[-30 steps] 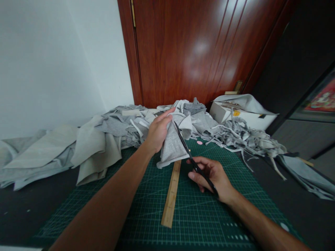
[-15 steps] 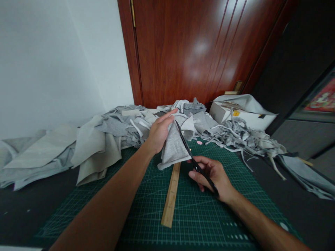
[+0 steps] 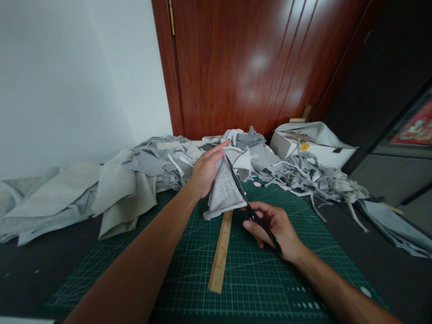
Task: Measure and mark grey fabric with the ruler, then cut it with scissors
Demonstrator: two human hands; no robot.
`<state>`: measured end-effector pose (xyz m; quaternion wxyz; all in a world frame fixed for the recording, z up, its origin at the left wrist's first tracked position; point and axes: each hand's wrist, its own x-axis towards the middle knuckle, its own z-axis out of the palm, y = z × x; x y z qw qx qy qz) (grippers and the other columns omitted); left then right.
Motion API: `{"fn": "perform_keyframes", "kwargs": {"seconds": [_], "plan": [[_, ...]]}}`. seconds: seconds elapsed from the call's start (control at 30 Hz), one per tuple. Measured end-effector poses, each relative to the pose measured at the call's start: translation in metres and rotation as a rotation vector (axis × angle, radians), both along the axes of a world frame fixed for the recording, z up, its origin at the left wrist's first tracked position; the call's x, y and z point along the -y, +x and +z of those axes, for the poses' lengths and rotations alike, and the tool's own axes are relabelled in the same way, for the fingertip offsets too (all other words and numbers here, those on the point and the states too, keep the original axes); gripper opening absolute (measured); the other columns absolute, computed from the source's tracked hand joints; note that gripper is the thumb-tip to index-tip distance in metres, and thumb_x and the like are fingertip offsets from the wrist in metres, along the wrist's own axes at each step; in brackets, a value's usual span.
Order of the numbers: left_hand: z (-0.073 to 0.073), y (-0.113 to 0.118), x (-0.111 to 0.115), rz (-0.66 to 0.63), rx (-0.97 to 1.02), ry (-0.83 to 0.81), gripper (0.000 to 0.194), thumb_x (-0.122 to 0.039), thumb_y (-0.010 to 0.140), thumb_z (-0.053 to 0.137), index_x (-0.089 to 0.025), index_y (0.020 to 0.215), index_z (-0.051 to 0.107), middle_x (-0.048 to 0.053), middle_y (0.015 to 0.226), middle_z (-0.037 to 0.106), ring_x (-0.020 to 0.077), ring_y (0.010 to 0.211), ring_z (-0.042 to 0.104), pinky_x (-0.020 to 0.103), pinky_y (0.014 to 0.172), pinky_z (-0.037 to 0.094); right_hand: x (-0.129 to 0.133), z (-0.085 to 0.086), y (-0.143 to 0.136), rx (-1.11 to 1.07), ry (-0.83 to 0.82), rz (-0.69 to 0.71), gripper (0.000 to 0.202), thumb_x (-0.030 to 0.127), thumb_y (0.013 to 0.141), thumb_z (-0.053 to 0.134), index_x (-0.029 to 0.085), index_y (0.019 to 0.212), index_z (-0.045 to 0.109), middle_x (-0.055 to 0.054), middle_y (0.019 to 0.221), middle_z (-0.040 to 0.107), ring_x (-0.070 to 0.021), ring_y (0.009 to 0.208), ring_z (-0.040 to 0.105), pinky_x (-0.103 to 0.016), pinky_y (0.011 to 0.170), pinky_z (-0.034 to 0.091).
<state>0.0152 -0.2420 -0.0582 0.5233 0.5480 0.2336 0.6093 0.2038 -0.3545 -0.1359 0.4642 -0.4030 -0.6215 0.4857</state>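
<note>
My left hand (image 3: 206,171) grips a piece of light grey fabric (image 3: 225,191) near its top, holding it above the mat. The fabric hangs down with a folded lower edge. In my right hand (image 3: 270,227) are black scissors (image 3: 255,217), their blades pointing up and to the left along the fabric's right side. The blade tips are close to my left fingers. Below the fabric, a wooden ruler (image 3: 220,256) lies on the green cutting mat (image 3: 189,270), its far end hidden by the fabric.
Grey fabric pieces (image 3: 148,157) are heaped along the back and left. At the back right stand a white box (image 3: 324,153) and a tangle of grey strips (image 3: 317,177). Folded grey cloth (image 3: 394,225) lies far right. Behind is a wooden door (image 3: 236,67).
</note>
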Motion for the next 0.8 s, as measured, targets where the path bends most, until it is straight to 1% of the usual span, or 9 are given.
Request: {"fn": "perform_keyframes", "kwargs": {"seconds": [0.17,0.33,0.5,0.63,0.8], "plan": [[0.0002,-0.0007,0.0002,-0.023,-0.014,0.007,0.037,-0.033,0.087,0.069,-0.024,0.122,0.079,0.005,0.134,0.074,0.0317,0.139,0.058,0.048,0.122,0.036,0.0012,0.0022,-0.0014,0.019,-0.017,-0.013,0.053,0.05,0.076,0.086,0.014,0.11,0.067,0.01,0.056,0.052,-0.0055,0.037,0.041,-0.019,0.034,0.036],[0.0,-0.0011,0.0005,-0.002,-0.023,0.027,0.038,-0.034,0.087,0.071,-0.024,0.122,0.079,0.006,0.137,0.073,0.0325,0.143,0.055,0.047,0.124,0.034,0.0018,0.0017,-0.0019,0.027,-0.019,-0.011,0.053,0.05,0.078,0.084,0.014,0.112,0.066,0.01,0.056,0.051,-0.0056,0.037,0.041,-0.019,0.035,0.036],[0.0005,-0.0011,0.0003,-0.006,-0.004,0.015,0.034,-0.032,0.088,0.07,-0.024,0.12,0.08,0.003,0.13,0.076,0.0303,0.137,0.06,0.045,0.122,0.036,0.0018,0.0013,-0.0027,0.035,-0.018,-0.017,0.053,0.051,0.078,0.083,0.014,0.112,0.066,0.011,0.055,0.049,-0.0057,0.036,0.039,-0.02,0.035,0.035],[0.0014,-0.0007,0.0009,-0.011,0.003,0.004,0.033,-0.031,0.087,0.07,-0.025,0.118,0.08,0.003,0.129,0.077,0.029,0.133,0.063,0.045,0.122,0.037,0.0028,0.0036,-0.004,0.044,-0.025,-0.022,0.051,0.052,0.078,0.082,0.015,0.11,0.066,0.011,0.055,0.049,-0.0061,0.037,0.039,-0.02,0.035,0.035],[0.0021,-0.0002,0.0019,-0.021,0.016,-0.008,0.033,-0.033,0.087,0.072,-0.025,0.117,0.08,0.005,0.127,0.078,0.0292,0.129,0.065,0.045,0.119,0.039,0.0032,0.0041,-0.0055,0.024,-0.04,-0.029,0.051,0.051,0.076,0.085,0.016,0.108,0.067,0.011,0.053,0.048,-0.0063,0.037,0.037,-0.02,0.035,0.034]]}}
